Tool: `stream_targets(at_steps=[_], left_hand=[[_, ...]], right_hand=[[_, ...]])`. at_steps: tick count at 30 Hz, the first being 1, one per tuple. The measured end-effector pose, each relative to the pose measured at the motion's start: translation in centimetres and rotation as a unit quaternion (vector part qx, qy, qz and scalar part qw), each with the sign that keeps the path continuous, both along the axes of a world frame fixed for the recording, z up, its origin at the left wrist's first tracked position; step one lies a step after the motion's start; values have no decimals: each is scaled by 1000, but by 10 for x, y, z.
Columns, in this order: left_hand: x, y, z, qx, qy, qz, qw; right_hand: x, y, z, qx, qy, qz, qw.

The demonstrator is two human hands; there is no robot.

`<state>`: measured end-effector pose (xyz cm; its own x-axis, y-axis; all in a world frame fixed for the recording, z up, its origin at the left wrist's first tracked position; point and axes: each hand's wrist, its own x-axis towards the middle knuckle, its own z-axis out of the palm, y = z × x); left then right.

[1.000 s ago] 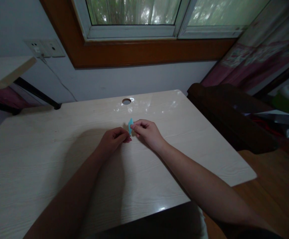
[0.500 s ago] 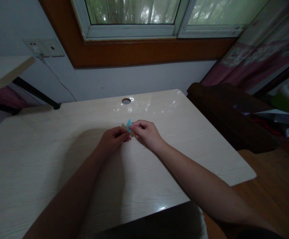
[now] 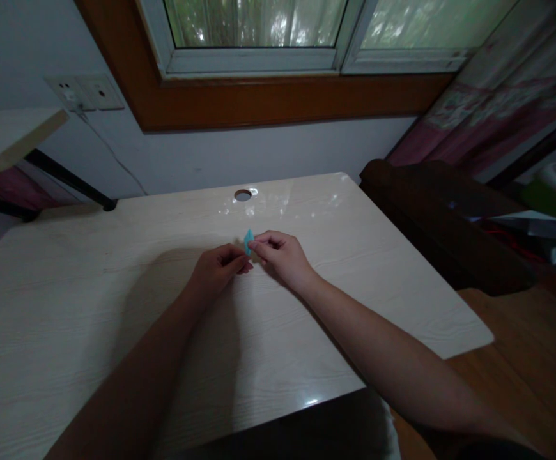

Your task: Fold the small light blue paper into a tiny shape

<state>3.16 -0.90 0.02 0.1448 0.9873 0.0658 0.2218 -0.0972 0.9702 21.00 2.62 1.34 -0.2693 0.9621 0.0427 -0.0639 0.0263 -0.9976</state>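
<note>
A small folded piece of light blue paper stands just above the pale wooden table, near its middle. My left hand pinches it from the left, fingers curled. My right hand pinches it from the right with thumb and forefinger. Most of the paper is hidden between the fingertips; only its upper tip shows. Both forearms reach in from the bottom of the view.
A round cable hole sits near the table's far edge. A wall with sockets and a window is behind. A dark wooden piece of furniture stands close to the table's right side. A shelf juts in at left.
The blue paper has sunk slightly lower between the fingers, so less of it shows. Both hands stay in about the same place.
</note>
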Motion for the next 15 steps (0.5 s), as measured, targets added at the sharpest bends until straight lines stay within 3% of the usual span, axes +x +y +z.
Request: stream_targets(at_steps=[5,15], left_hand=[[-1,1,0,-4,-23,-11,1000],[3,0,6,-6,-66,33,997]], right_hand=[[0,2,-2,-5,13,32,999],[-4,-1,-7,34,59,45,997]])
